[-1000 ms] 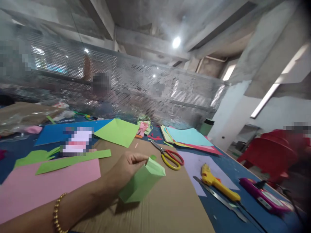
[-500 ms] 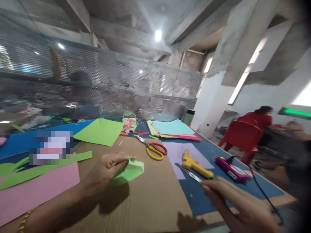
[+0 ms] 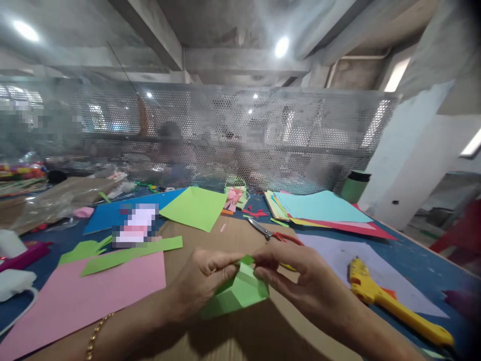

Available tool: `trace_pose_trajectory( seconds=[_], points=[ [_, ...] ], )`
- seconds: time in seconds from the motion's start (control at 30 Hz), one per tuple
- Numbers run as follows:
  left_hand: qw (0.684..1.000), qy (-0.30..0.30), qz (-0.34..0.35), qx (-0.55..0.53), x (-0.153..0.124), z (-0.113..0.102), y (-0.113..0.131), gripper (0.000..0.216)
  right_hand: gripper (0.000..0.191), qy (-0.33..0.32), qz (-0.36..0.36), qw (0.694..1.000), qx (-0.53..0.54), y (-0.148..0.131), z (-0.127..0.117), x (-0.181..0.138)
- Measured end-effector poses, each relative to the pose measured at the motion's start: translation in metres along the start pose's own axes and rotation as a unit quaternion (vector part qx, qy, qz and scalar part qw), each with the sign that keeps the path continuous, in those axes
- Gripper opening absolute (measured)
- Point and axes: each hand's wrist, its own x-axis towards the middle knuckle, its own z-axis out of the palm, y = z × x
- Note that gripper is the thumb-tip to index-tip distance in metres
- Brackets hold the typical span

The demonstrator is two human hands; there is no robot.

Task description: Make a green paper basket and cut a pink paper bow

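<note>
In the middle of the head view, a folded light-green paper piece (image 3: 246,295) is held above the cardboard (image 3: 225,346). My left hand (image 3: 205,276) pinches its upper left edge between thumb and fingers. From the other side, my right hand (image 3: 296,271) has its thumb and fingertips closed on the upper right edge. A pair of scissors (image 3: 261,229) lies just beyond my right hand, which partly hides its red and yellow handles. To the right, a yellow glue gun (image 3: 398,303) rests on lilac paper (image 3: 338,250).
Pink paper (image 3: 120,296) and a green strip (image 3: 139,255) lie at left. Bright green paper (image 3: 195,208) and a stack of coloured sheets (image 3: 323,206) lie behind. A small green basket (image 3: 236,188), a bottle (image 3: 355,186) and a perforated metal screen (image 3: 233,120) stand at the back.
My right hand has moved left from beside the glue gun to the green paper and now grips it. The metal blade it held is no longer visible. The view has turned left.
</note>
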Motion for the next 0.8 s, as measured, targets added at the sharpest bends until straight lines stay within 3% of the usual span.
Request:
trace_pose_trajectory(
  seconds=[0.3,0.6,0.8],
  points=[
    [0.998,0.014,-0.038,0.038,-0.002,0.001,0.011,0.015,0.015,-0.033,-0.007,0.997,0.062,0.000,0.002,-0.005],
    [0.998,-0.039,-0.033,0.042,-0.005,-0.002,0.014,0.019,0.019,-0.005,-0.030,1.000,0.008,-0.003,0.008,-0.013],
    [0.994,-0.011,0.048,0.095,-0.004,0.000,0.015,0.016,0.025,-0.021,-0.049,0.996,-0.070,-0.006,0.010,-0.014]
  ],
)
